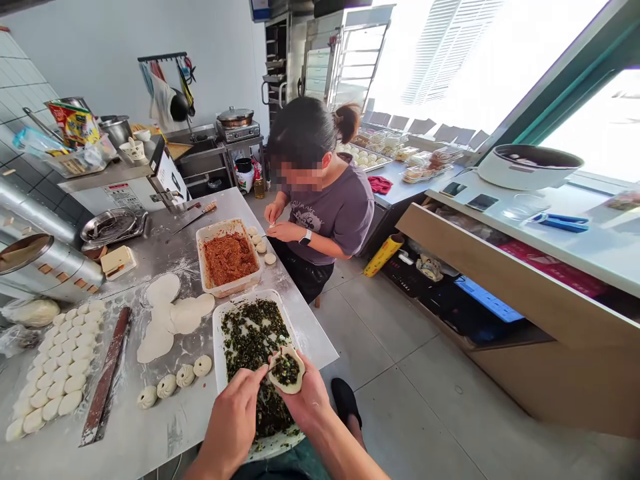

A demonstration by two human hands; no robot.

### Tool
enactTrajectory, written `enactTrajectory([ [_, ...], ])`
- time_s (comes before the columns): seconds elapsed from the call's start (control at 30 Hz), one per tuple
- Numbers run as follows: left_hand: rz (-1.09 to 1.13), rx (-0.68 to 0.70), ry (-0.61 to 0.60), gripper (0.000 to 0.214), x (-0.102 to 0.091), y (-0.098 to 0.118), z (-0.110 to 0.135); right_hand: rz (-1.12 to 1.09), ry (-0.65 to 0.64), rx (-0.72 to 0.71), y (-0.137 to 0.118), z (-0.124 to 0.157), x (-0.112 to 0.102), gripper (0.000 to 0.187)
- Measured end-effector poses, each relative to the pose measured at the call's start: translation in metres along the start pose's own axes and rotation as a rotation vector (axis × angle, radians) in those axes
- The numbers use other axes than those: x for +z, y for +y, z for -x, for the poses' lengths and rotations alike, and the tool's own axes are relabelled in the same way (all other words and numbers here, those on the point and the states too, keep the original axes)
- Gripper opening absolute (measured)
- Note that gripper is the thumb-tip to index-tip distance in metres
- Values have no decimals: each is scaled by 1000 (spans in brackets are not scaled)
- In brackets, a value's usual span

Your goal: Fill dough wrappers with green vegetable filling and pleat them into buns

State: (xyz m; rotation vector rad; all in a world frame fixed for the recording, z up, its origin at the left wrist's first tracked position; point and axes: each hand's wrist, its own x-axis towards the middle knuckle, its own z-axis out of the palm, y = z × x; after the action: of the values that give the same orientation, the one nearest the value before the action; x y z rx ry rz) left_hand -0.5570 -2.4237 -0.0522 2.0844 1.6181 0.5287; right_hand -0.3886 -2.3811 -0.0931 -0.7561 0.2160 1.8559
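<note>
My right hand cups a round dough wrapper with dark green filling in its middle. My left hand is closed on a thin utensil whose tip rests in that filling. Both hands hover over a white tub of chopped green filling at the near table edge. Beside it, further along the table, stands a second tub with reddish-brown minced filling. Flat round wrappers lie on the floured steel table, and three pleated buns sit in a row beside the green tub.
Several rows of small dough pieces and a long rolling stick lie at the left. A seated person across the table shapes dough with both hands. A counter with open shelves runs along the right; tiled floor lies between.
</note>
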Motion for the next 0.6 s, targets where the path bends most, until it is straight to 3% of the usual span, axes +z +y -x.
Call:
enactTrajectory([
  [0.13,-307,211,242,62,33,-6,11,-75,-86,-2,6,6,23,23],
  [0.23,-400,266,257,66,41,-12,15,-66,-69,-38,9,13,30,20],
  [0.37,-446,260,200,73,25,-7,21,-31,-66,-68,10,18,29,19],
  [0.5,-437,255,208,64,3,-3,25,-27,-30,-87,9,17,23,25],
  [0.6,-375,277,230,61,2,-4,23,-27,-31,-69,10,17,23,27],
])
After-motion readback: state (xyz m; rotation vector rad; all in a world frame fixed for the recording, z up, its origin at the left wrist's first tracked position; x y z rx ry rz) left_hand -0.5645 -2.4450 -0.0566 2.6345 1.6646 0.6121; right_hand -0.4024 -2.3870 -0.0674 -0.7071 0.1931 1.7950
